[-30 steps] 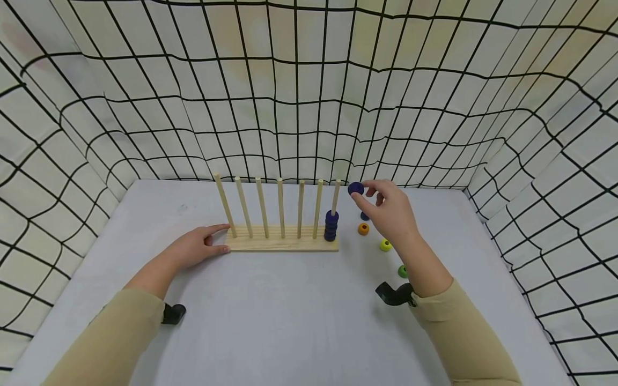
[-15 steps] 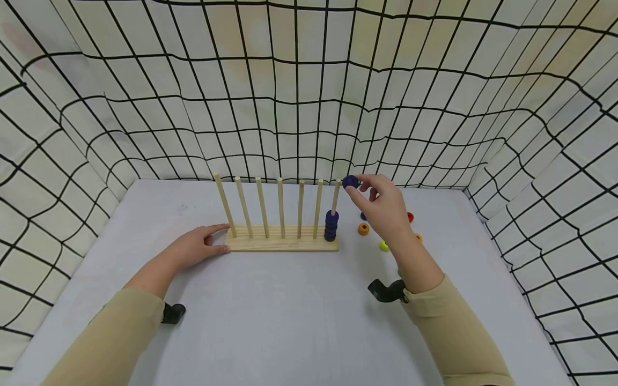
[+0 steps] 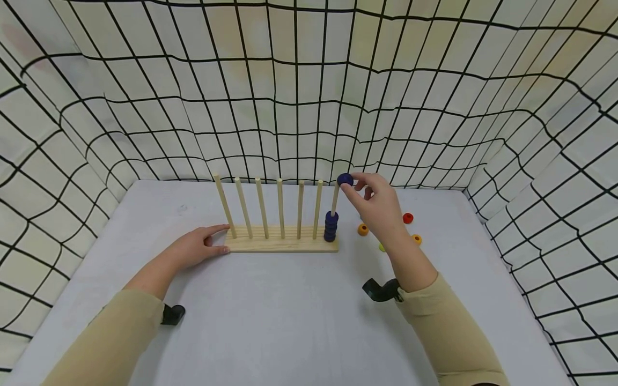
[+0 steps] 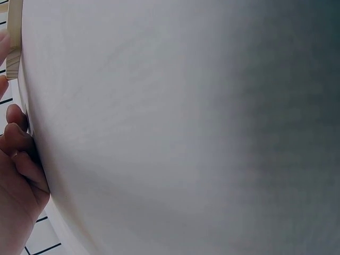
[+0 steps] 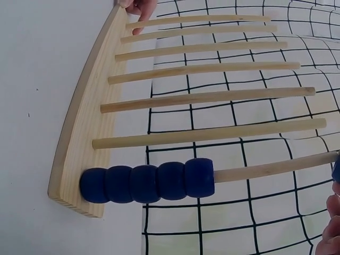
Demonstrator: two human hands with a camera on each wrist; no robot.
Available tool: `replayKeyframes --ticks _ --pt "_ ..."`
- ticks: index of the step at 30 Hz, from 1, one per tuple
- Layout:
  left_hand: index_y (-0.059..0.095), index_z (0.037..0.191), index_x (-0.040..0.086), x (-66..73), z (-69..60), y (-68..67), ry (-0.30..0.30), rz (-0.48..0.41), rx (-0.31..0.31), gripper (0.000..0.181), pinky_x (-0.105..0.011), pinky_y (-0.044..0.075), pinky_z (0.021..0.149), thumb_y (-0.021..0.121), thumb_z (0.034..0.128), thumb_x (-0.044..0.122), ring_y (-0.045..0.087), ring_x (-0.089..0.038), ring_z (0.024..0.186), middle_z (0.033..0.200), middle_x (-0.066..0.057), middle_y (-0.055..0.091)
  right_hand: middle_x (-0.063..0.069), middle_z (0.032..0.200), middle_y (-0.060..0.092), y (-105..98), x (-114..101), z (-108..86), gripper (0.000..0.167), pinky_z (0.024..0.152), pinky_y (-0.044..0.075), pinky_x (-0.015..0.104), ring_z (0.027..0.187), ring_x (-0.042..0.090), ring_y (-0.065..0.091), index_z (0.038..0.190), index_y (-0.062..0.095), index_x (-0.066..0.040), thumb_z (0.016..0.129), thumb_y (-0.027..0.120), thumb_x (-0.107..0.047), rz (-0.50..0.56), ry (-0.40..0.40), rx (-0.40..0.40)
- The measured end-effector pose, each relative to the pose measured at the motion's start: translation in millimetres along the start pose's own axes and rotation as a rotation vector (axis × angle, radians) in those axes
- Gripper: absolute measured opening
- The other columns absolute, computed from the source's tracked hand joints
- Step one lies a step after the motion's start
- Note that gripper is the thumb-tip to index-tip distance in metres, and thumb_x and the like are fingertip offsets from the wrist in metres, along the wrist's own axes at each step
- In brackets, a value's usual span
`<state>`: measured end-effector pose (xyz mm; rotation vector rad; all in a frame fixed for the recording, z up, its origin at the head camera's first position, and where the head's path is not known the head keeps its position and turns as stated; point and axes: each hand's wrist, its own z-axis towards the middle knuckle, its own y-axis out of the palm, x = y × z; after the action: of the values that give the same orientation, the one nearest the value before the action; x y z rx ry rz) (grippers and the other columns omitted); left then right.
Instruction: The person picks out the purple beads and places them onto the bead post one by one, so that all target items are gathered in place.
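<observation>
A wooden peg board (image 3: 282, 245) with several upright pegs stands on the table. Several dark blue beads (image 5: 146, 183) are stacked at the base of its rightmost peg (image 5: 271, 169). Between thumb and fingertips, my right hand (image 3: 381, 206) pinches another dark blue bead (image 3: 345, 179) at this peg's tip; whether the peg has entered its hole cannot be seen. My left hand (image 3: 190, 247) holds the board's left end, thumb at the front corner and a finger at the back corner. In the left wrist view, only the board's end (image 4: 14, 40) and part of that hand appear.
Right of the board lie loose beads: an orange one (image 3: 363, 229), a red one (image 3: 407, 218), another orange one (image 3: 417, 239) and a yellow-green one (image 3: 382, 247) partly behind the right arm. Black netting (image 3: 299, 102) over white walls encloses the table's back and sides.
My right hand has moved left and slightly up, bringing the blue bead from beside the rightmost peg to its tip. The red bead and a second orange bead have come into sight. My left hand stays put.
</observation>
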<state>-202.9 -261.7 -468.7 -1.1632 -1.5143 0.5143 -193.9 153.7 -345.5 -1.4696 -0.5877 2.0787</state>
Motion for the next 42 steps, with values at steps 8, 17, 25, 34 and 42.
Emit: replayKeyframes --ticks 8,17,25,34,42 --pt "0.041 0.152 0.014 -1.6 1.4 1.0 0.005 0.001 0.003 0.079 -0.035 0.031 0.062 0.069 0.0893 0.053 0.038 -0.019 0.070 0.078 -0.005 0.042 0.002 0.099 0.057 2.5 -0.7 2.1 0.046 0.062 0.040 0.034 0.084 0.021 0.047 0.130 0.064 -0.013 0.095 0.065 -0.043 -0.006 -0.003 -0.012" --pt "0.041 0.152 0.014 0.0 0.1 0.1 0.009 0.000 0.004 0.078 -0.035 0.031 0.063 0.069 0.0896 0.051 0.038 -0.020 0.070 0.078 -0.005 0.042 0.000 0.099 0.056 4.5 -1.8 4.2 0.048 0.062 0.040 0.034 0.085 0.020 0.047 0.131 0.064 -0.014 0.095 0.066 -0.045 -0.006 0.011 -0.019" --pt "0.041 0.152 0.014 -0.7 -0.3 0.3 0.012 -0.004 0.009 0.078 -0.035 0.031 0.063 0.069 0.0894 0.052 0.038 -0.019 0.069 0.077 -0.004 0.043 0.001 0.100 0.056 6.3 -4.3 5.6 0.048 0.062 0.041 0.035 0.085 0.020 0.047 0.132 0.064 -0.017 0.094 0.066 -0.046 -0.010 0.026 -0.033" --pt "0.041 0.152 0.015 -0.6 0.0 0.7 0.013 -0.004 0.008 0.079 -0.035 0.031 0.063 0.068 0.0893 0.054 0.038 -0.019 0.069 0.078 -0.004 0.042 0.002 0.099 0.057 9.3 -5.0 7.4 0.045 0.063 0.042 0.034 0.084 0.020 0.047 0.130 0.065 -0.016 0.094 0.067 -0.043 -0.032 0.020 -0.048" --pt "0.041 0.152 0.014 -0.4 -0.2 0.6 0.012 0.000 0.008 0.078 -0.036 0.031 0.063 0.068 0.0896 0.053 0.038 -0.019 0.070 0.078 -0.005 0.042 0.001 0.097 0.057 11.6 -2.1 8.4 0.043 0.063 0.041 0.034 0.081 0.021 0.047 0.127 0.067 -0.015 0.094 0.068 -0.041 -0.057 0.010 -0.048"
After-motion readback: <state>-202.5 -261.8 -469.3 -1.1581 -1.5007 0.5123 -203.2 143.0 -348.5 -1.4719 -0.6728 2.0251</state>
